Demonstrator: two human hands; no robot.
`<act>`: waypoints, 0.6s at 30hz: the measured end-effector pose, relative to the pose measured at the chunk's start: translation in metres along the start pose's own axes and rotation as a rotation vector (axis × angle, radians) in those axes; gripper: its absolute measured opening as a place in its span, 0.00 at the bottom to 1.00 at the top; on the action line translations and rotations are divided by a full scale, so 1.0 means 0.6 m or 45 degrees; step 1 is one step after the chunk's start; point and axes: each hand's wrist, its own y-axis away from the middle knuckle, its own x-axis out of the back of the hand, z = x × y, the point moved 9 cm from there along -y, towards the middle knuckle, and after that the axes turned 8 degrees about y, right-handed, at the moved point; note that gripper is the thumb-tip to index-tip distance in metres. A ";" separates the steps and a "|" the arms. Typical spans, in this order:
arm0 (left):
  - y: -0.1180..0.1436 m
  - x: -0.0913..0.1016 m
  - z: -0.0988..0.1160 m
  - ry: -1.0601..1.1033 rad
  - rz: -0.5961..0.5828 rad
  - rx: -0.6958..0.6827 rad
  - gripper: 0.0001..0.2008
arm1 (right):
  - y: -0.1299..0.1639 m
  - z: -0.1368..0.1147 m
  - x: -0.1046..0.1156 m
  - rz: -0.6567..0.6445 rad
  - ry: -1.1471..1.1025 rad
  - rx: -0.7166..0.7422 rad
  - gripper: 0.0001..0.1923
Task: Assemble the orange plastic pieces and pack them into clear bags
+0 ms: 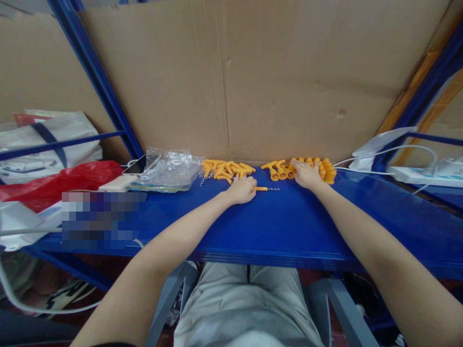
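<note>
Left hand [241, 190], grip closed on an orange corkscrew [265, 189] at frame centre, and right hand [306, 174], fingers spread, rests on orange pile [327, 169] on blue tabletop [275, 226].

– How many heaps of orange plastic pieces lie along the cardboard wall [253, 77]?
– Two: the left heap [226, 169] and the right heap [304, 168]; single pieces are too tangled to count.
– Phones?
– One phone [139, 165], left of them.
</note>
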 end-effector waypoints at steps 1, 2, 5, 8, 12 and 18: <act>0.001 0.001 0.001 0.001 -0.005 -0.001 0.12 | -0.001 -0.001 0.001 0.017 0.021 -0.010 0.29; 0.002 0.002 0.001 0.000 -0.008 0.000 0.12 | -0.002 -0.001 0.004 0.036 0.042 -0.021 0.28; 0.002 0.003 0.002 0.002 -0.001 -0.006 0.12 | -0.004 -0.001 0.012 0.087 0.074 -0.034 0.24; 0.001 0.002 0.001 0.010 0.010 -0.011 0.12 | -0.006 0.012 0.015 0.101 0.034 -0.103 0.19; -0.001 0.000 -0.002 0.020 0.038 -0.019 0.12 | -0.005 0.036 0.013 0.099 -0.059 -0.236 0.12; -0.001 0.017 -0.011 0.032 0.151 0.007 0.12 | -0.005 0.030 0.022 0.127 -0.119 -0.210 0.08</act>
